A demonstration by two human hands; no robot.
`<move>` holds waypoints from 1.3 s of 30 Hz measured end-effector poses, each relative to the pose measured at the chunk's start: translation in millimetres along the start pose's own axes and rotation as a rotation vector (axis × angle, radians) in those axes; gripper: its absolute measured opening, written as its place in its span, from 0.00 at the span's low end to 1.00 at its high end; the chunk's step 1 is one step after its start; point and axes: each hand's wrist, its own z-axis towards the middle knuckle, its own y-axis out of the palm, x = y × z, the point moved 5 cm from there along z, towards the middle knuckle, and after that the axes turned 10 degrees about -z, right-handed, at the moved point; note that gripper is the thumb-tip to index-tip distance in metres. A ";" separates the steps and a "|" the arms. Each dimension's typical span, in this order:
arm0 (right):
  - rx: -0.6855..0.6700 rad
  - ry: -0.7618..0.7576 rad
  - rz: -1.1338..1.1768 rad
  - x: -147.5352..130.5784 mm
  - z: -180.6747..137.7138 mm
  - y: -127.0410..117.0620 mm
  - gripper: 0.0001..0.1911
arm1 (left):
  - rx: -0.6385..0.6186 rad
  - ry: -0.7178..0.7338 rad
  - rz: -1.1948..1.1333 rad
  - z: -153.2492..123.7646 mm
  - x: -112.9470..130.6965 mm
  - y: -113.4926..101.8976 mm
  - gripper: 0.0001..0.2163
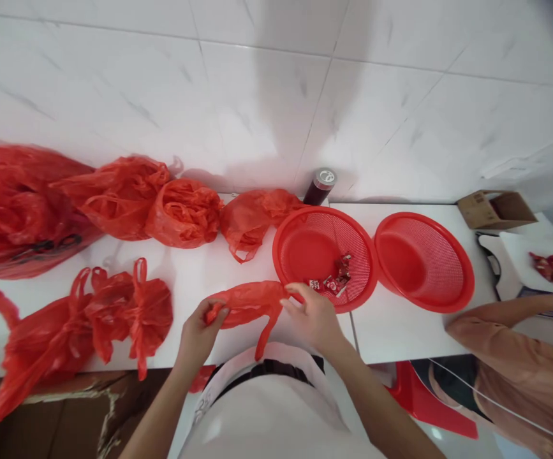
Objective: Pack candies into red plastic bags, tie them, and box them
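Stretched between my two hands is a thin red plastic bag (250,299), held above the table's front edge with one handle strip hanging down. My left hand (203,328) pinches its left end. At its right end, my right hand (315,317) grips the bag between thumb and fingers. Just beyond my right hand stands a red mesh basket (300,252) with several small wrapped packets (337,280) inside. A second red basket (400,255) touches it on the right and leans at a tilt.
Filled red bags (185,213) line the wall, and tied ones (149,309) lie at front left. A dark can (321,186) stands behind the basket. An open cardboard box (496,209) sits at far right. Another person's arm (506,319) rests there. Below left is a large carton (66,421).
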 end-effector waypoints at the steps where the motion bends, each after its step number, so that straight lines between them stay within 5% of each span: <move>1: -0.046 -0.102 0.019 -22.9 4.4 6.5 0.16 | -0.016 0.000 -0.006 -3.4 5.0 4.7 0.11; 5: -0.327 -0.322 -0.261 -61.4 22.9 62.6 0.14 | 0.004 -0.030 -0.202 -15.8 17.7 9.9 0.09; 10: -0.423 -0.253 -0.442 -12.4 34.4 97.2 0.23 | 0.298 -0.169 -0.778 -9.3 -7.9 -32.3 0.13; 14: -0.543 -0.262 -0.444 8.9 16.4 76.3 0.22 | 0.406 -0.183 -0.921 6.9 -29.8 -61.1 0.13; 18: -0.700 -0.324 -0.013 10.1 15.8 25.5 0.21 | 0.349 -0.224 -0.970 14.0 -31.2 -51.8 0.12; 21: -0.466 -0.161 0.209 46.0 54.8 -20.9 0.23 | 0.224 -0.279 -0.958 13.2 -25.9 -29.1 0.15; 24: -0.217 0.058 -0.197 114.0 95.4 -46.6 0.35 | 0.085 -0.332 -0.928 11.9 -24.2 -7.9 0.19; 26: -0.260 0.173 -0.444 157.6 109.2 -43.4 0.47 | 0.037 -0.368 -0.902 11.2 -26.4 0.5 0.19; 29: -0.358 0.232 -0.514 198.2 109.8 -22.9 0.56 | 0.072 -0.385 -0.844 7.9 -32.7 3.0 0.20; 35: -0.383 0.278 -0.524 204.2 79.7 20.3 0.53 | 0.323 -0.281 -0.377 -19.7 -54.8 -6.2 0.31; 39: -0.335 0.345 -0.517 188.2 63.2 45.3 0.48 | 0.251 -0.374 -0.456 -36.6 -74.5 6.8 0.25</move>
